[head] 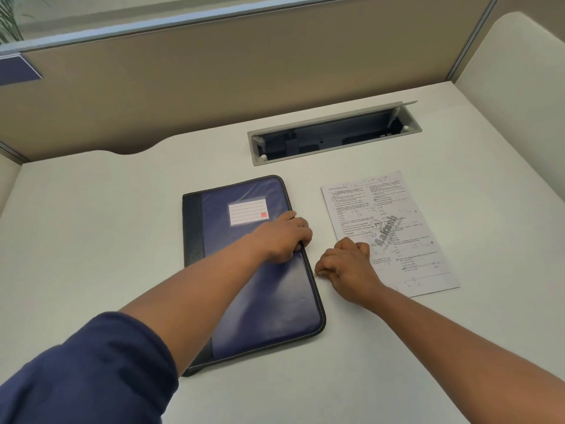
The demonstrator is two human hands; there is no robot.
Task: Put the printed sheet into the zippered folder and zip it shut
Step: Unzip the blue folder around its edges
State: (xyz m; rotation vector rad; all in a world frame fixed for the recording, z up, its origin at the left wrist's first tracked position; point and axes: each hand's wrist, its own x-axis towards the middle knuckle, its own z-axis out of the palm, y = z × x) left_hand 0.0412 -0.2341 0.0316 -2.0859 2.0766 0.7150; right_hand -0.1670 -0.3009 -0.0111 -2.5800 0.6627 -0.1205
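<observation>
Zip pull pinched on the folder's right edge

Right hand (345, 267) pinches zip pull (315, 273); left hand (281, 237) grips zippered folder (269, 289) edge; track runs toward desk's (107, 240) far edge.

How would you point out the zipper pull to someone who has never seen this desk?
Find the blue folder lying flat on the white desk. Follow its right edge down past the left hand to the right hand. The pull is the tiny silver tab pinched there, the only metal glint on the dark edge.

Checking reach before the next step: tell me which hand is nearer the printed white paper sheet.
Right. The right hand overlaps the printed white paper sheet at its near left edge; the left hand grips the blue zippered folder's edge, apart from it.
</observation>
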